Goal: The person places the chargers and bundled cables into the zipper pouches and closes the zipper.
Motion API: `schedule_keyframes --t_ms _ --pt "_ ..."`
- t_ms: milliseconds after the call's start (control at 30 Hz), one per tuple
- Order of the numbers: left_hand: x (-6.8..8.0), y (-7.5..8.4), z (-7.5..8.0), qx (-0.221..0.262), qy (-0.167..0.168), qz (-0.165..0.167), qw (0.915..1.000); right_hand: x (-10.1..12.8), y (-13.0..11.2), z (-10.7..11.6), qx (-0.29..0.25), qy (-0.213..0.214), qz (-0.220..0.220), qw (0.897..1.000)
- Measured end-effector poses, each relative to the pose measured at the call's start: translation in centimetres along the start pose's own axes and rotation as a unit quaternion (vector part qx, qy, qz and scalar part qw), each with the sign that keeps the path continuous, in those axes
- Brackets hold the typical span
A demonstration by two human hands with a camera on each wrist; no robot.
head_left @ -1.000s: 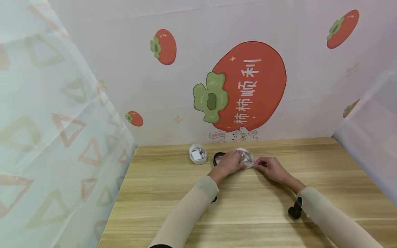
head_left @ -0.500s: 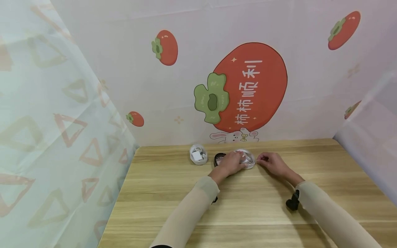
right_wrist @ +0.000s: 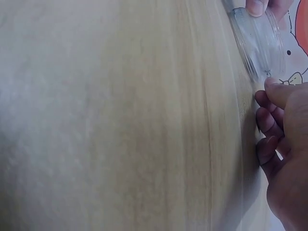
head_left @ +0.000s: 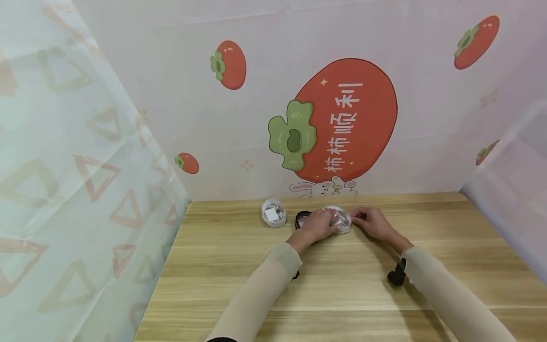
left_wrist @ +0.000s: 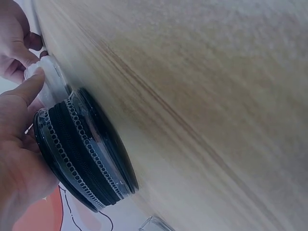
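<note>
A round clear zip case (head_left: 344, 222) with a white cable inside lies near the back of the table. My left hand (head_left: 317, 225) holds it from the left, thumb on the near side and fingers over the far side. At its right edge is my right hand (head_left: 374, 224), thumb and forefinger brought together. In the right wrist view a small zipper pull (right_wrist: 268, 74) shows at the tip of that thumb, pinched there. A round black-edged zip case (left_wrist: 79, 149) stands under and beside my left hand, partly hidden by it in the head view.
Further left, another round clear case (head_left: 273, 213) contains a white charger and cable. The wooden table (head_left: 342, 289) ends at a fabric backdrop (head_left: 239, 123) printed with persimmons. A second fabric wall (head_left: 85, 166) rises along the left side.
Half a second ago my right hand was slightly off the clear case's right edge; it has moved back left to that edge. My left hand has kept its hold on the case.
</note>
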State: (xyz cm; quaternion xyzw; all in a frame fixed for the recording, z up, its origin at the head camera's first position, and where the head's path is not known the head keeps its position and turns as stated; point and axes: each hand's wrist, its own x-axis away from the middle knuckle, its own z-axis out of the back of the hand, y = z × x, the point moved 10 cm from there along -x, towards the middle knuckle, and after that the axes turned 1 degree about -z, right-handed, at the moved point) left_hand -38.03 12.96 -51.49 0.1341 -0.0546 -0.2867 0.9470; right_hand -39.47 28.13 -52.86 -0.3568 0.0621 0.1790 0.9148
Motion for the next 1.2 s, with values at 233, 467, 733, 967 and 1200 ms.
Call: schedule_keyframes --t_ms 233,467,733,967,1200 --pt "0.3 0.1 -0.1 0.020 -0.004 -0.001 0.9998 0.1 -0.1 0.0 -0.001 -0.020 -0.001 1.000" --pt "0.1 0.3 -0.6 0.003 -0.017 -0.019 0.9997 0.3 -0.6 0.4 -0.001 -0.045 -0.005 0.999" --pt "0.2 0.2 0.2 -0.023 -0.008 -0.050 0.9984 0.6 -0.9 1.2 0.026 -0.060 -0.002 0.998" --pt "1.0 -1.6 2.5 -0.061 0.034 -0.060 0.9957 0.6 -1.1 1.7 0.069 -0.072 -0.006 0.995" --pt "2.9 -5.5 4.5 -0.088 0.050 -0.028 0.9944 0.7 -1.7 2.2 0.133 -0.060 0.015 0.989"
